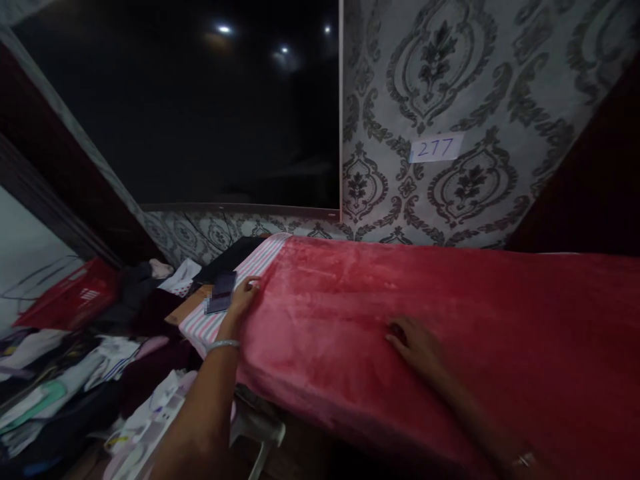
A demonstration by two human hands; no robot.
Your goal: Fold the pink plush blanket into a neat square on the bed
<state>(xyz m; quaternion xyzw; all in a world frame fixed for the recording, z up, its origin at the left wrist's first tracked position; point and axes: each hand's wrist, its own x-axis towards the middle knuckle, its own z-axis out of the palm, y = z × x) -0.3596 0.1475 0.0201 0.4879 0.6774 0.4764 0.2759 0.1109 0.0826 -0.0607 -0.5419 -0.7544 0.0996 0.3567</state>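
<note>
Beside the patterned wall (505, 87), the red cloth (340, 327) lies spread, its near side hanging down, so spreading looks mostly done; perhaps only uneven patches are left to smooth. At its left end, striped cloth (265, 255) lies uncovered. The right hand (413, 340) is on or just above the red cloth, fingers curled, thumb apart; the left hand (244, 293) curls loosely by its edge, pinching unclear. Near it lies a dark flat device (221, 291)
</note>
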